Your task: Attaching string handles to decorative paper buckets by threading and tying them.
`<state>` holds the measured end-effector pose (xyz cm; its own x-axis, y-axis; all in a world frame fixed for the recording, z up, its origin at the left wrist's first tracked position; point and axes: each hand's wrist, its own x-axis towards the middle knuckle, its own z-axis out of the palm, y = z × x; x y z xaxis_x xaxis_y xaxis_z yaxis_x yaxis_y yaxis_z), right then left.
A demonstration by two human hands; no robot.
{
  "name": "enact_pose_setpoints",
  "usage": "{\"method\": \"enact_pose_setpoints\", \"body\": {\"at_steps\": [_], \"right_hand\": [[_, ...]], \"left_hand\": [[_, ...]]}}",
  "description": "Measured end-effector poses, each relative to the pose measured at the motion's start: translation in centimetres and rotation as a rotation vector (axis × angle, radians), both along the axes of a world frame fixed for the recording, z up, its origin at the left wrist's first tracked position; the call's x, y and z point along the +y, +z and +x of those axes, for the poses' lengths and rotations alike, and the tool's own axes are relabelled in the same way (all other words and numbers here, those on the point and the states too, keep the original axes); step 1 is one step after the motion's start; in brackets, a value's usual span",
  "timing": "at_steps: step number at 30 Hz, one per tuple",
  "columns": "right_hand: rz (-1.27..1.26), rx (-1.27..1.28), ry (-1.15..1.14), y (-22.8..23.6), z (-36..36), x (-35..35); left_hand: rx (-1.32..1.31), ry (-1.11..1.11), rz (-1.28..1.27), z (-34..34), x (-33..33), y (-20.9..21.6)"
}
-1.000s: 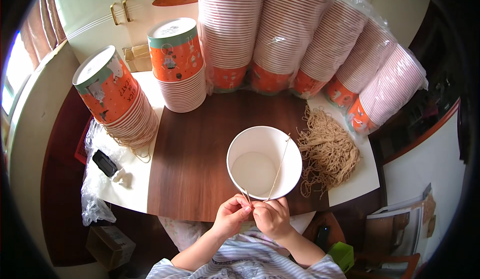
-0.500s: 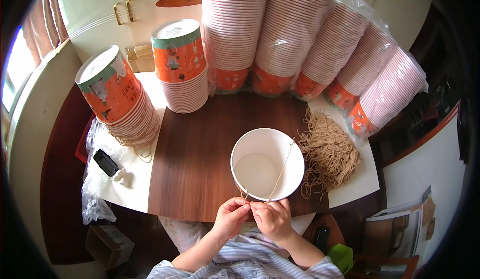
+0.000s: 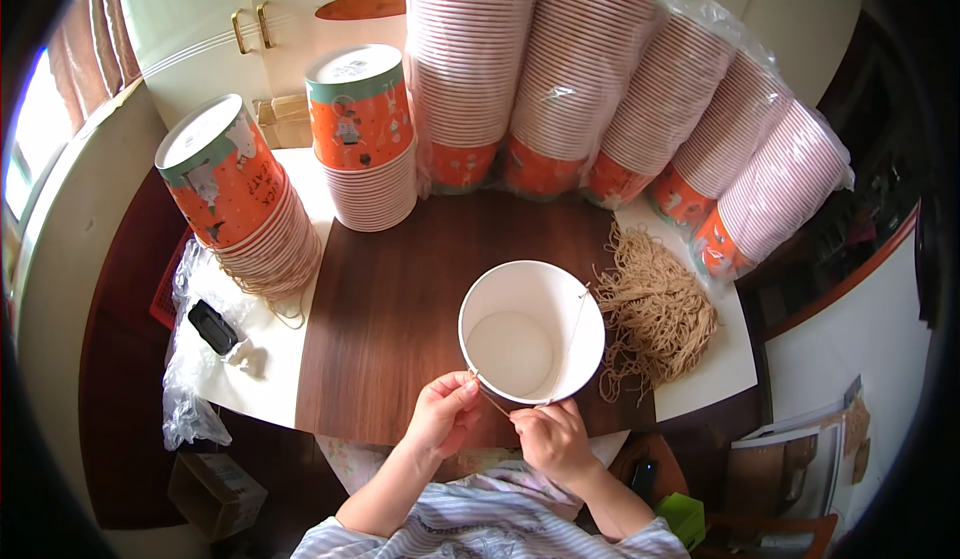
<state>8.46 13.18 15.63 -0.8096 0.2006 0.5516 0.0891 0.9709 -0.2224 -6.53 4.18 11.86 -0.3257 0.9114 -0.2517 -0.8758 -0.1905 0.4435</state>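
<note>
A white paper bucket stands open side up near the table's front edge. Tan string is stretched between my two hands at its near rim. My left hand pinches the string at the near left of the rim, fingertips against or very close to it. Just below the rim, my right hand has closed its fingers on the same string. Another length runs across the bucket's mouth from the right rim, where it seems fastened, down toward my right hand. The fingers partly hide the ends.
A heap of tan strings lies right of the bucket. Tall bucket stacks in clear plastic line the back. Two upturned orange stacks stand at the left, the nearer one with string around it. A black object lies beside crumpled plastic.
My left hand has moved left and up to the bucket's rim, away from my right hand. The string between them is now drawn out straight. My right hand has shifted slightly right.
</note>
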Motion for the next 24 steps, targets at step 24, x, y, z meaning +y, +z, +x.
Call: {"method": "enact_pose_setpoints", "body": {"at_steps": [24], "right_hand": [[-0.081,-0.111,-0.105,1.5,-0.3,-0.1]], "left_hand": [[0.710,-0.082,-0.004,-3.0,2.5,1.1]]}}
